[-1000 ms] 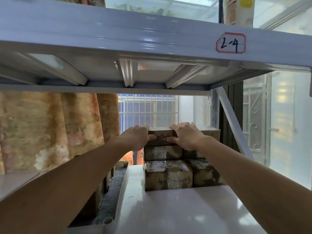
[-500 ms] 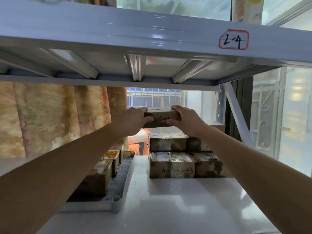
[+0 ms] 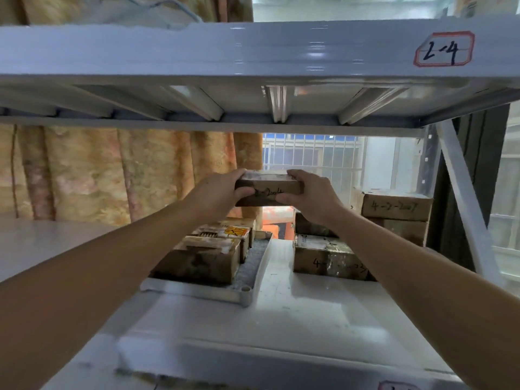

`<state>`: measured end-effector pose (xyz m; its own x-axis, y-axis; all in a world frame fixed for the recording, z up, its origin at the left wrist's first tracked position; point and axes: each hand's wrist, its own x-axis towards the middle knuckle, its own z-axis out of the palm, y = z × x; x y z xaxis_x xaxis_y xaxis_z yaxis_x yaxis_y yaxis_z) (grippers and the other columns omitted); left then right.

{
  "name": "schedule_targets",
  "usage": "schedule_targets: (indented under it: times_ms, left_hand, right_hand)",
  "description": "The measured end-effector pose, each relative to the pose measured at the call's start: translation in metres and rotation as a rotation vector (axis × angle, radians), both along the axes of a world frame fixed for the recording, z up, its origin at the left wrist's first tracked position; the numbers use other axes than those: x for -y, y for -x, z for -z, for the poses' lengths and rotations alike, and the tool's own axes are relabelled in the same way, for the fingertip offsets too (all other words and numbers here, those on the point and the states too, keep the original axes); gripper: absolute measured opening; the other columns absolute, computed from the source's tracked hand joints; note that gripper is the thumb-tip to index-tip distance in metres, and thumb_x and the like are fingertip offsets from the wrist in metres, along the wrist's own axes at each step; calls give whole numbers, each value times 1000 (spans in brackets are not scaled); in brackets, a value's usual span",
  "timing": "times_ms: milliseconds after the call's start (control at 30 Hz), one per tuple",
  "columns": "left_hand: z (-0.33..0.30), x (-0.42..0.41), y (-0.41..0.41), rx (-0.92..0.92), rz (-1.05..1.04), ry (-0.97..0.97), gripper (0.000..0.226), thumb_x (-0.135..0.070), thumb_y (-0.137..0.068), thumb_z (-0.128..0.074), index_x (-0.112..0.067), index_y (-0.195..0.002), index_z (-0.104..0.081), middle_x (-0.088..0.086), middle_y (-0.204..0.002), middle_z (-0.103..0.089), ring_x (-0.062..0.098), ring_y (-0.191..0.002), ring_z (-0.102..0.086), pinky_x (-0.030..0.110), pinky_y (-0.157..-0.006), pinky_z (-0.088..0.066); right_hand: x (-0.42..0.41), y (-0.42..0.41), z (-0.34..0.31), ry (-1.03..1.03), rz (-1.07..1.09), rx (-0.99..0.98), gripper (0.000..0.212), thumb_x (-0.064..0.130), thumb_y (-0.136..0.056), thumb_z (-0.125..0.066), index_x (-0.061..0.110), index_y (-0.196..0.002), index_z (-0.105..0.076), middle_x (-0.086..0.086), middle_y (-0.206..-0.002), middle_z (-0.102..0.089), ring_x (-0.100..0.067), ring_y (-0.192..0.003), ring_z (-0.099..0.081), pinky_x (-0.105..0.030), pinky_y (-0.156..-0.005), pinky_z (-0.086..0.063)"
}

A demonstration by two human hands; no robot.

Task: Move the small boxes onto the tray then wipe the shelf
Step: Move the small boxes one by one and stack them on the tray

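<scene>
Cardboard box point(image 3: 269, 190) hangs in the air above the shelf point(image 3: 309, 311), clamped between the left hand point(image 3: 222, 192) and right hand point(image 3: 312, 198), right of the tray point(image 3: 197, 289).

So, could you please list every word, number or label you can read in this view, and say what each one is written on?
"2-4": red-bordered label on the upper shelf beam.
"4-2-207", roughly: top right box; faint.
"2004", partly covered: held box, between left hand and right hand.
"4-" then blurred digits: front stack box.
Yellow sticker on a tray box: unreadable.
</scene>
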<state>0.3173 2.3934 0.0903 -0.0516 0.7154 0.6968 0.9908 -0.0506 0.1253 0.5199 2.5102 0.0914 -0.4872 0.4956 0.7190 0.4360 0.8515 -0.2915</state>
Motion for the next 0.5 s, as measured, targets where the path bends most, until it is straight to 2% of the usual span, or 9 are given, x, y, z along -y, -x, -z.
schedule_targets:
  times_ms: [133, 267, 367, 433, 500]
  left_hand:
    - [7, 23, 26, 57, -8, 45, 41, -46, -99, -46, -28, -136, -48, -4, -111, -63, 13, -89, -58, 33, -73, -48]
    - [7, 33, 51, 127, 48, 62, 42, -40, -100, -47, -26, -140, -46, -5, -116, -61, 11, -94, -57, 26, -72, -45]
    - [6, 34, 77, 181, 106, 87, 40, -36, -101, -46, -28, -140, -44, -8, -111, -56, 6, -90, -54, 19, -65, -42]
    - [6, 34, 94, 188, 142, 96, 39, -35, -101, -47, -29, -139, -44, -7, -110, -57, 6, -87, -56, 20, -63, -45]
    - [8, 30, 112, 173, 151, 97, 41, -36, -100, -47, -30, -141, -43, -4, -111, -59, 8, -85, -58, 26, -64, -50]
  right_hand:
    - [15, 26, 9, 19, -56, 9, 68, 44, -80, -75, 16, -138, -52, -5, -121, -66, -14, -98, -56, -17, -83, -34]
    - [26, 51, 8, 15, -61, 18, 63, 43, -82, -73, 20, -137, -53, -2, -117, -67, -10, -90, -56, -7, -68, -33]
    - [33, 73, 6, 62, -41, 25, 64, 41, -84, -72, 21, -141, -50, -2, -123, -65, -13, -96, -57, -14, -79, -37]
    - [34, 87, 6, 74, -20, 27, 63, 38, -86, -71, 21, -142, -48, -3, -125, -65, -18, -107, -59, -20, -87, -36]
    - [36, 100, 9, 82, 12, 37, 61, 36, -87, -70, 21, -142, -47, -2, -125, -65, -21, -108, -60, -21, -87, -37]
